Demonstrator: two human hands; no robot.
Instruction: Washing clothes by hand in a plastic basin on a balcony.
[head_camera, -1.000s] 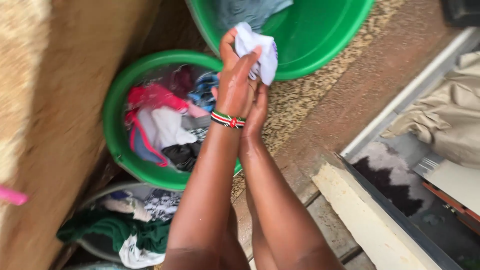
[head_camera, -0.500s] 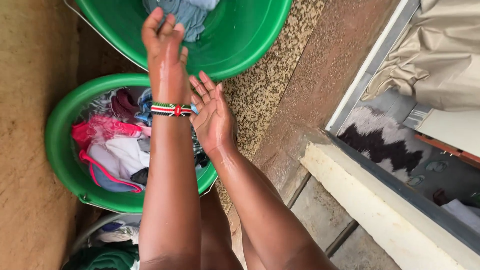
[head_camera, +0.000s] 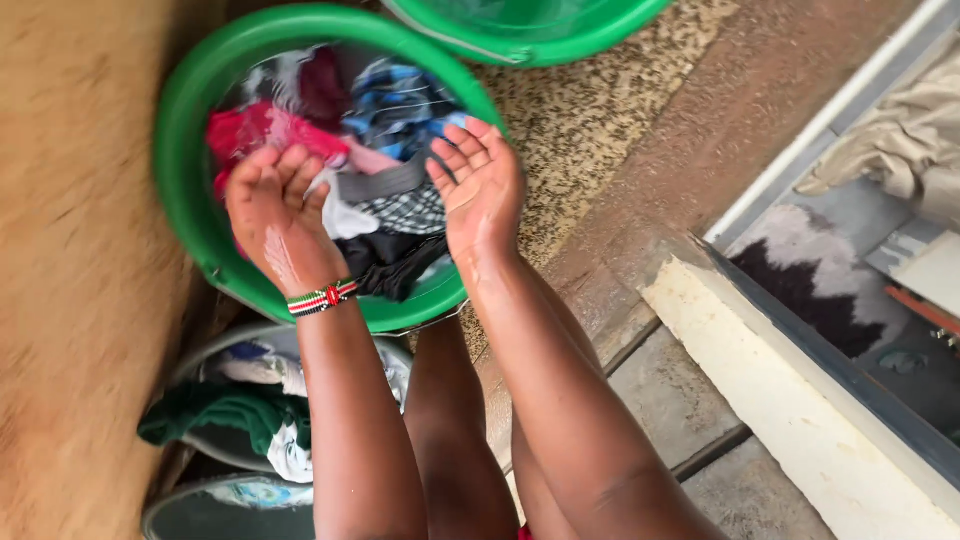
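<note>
My left hand (head_camera: 277, 215), wet and with a striped bead bracelet at the wrist, hovers palm-up over a green basin (head_camera: 183, 130) full of mixed wet clothes (head_camera: 385, 190). Its fingers are curled but hold nothing. My right hand (head_camera: 482, 185) hangs open over the basin's right side, fingers spread, also holding nothing. Both hands sit just above the clothes; I cannot tell if they touch them.
A second green basin (head_camera: 530, 40) lies at the top edge. A grey basin (head_camera: 215, 445) with green and white clothes sits below, by my legs. A rough wall runs along the left. A pale concrete step (head_camera: 800, 410) and a doorway with a rug are on the right.
The white cloth held a second ago has been let go at the upper basin. Both hands then came down, bare, over the basin of mixed clothes, and the view shifted down.
</note>
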